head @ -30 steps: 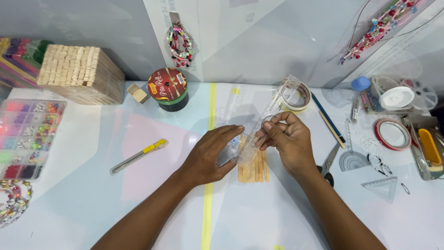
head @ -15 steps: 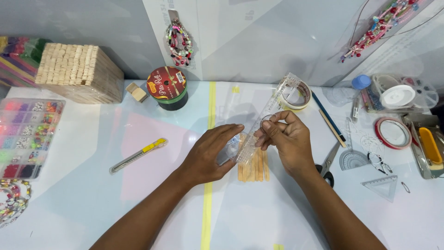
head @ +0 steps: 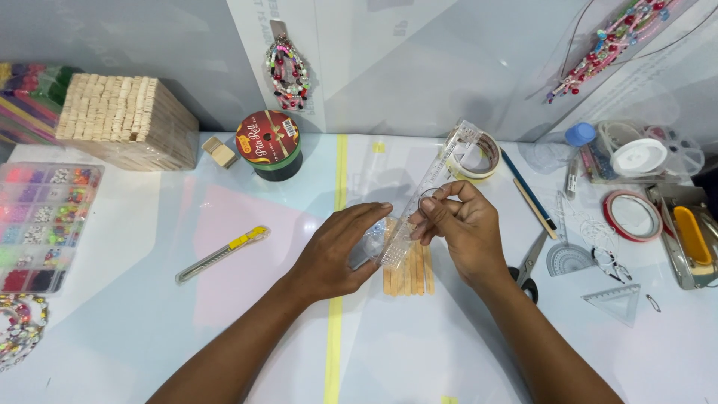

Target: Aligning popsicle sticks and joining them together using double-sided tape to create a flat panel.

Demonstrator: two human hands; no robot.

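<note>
Right hand (head: 467, 232) pinching clear ruler (head: 430, 194) mid-length, tilting it over flat row of wooden sticks (head: 407, 271) at worktop (head: 449, 352) centre. Left hand (head: 340, 251) curled, gripping ruler's lower end. Sticks lying aligned; ruler not yet lying flat, pencil (head: 528, 193) lying untouched toward far edge.

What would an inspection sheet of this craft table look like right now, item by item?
Surface: pale glossy table with a yellow tape line down the middle.
Job's things: clear plastic ruler, tilted, over a row of wooden sticks lying flat.
Clutter: yellow utility knife, bead organiser, block of stacked sticks, round tin, tape roll, scissors, protractor, set square.
Grip: left hand presses the ruler's lower end; right hand pinches its middle.
Cables: nothing seen.
Surroundings: grey wall with hanging bead strings.
</note>
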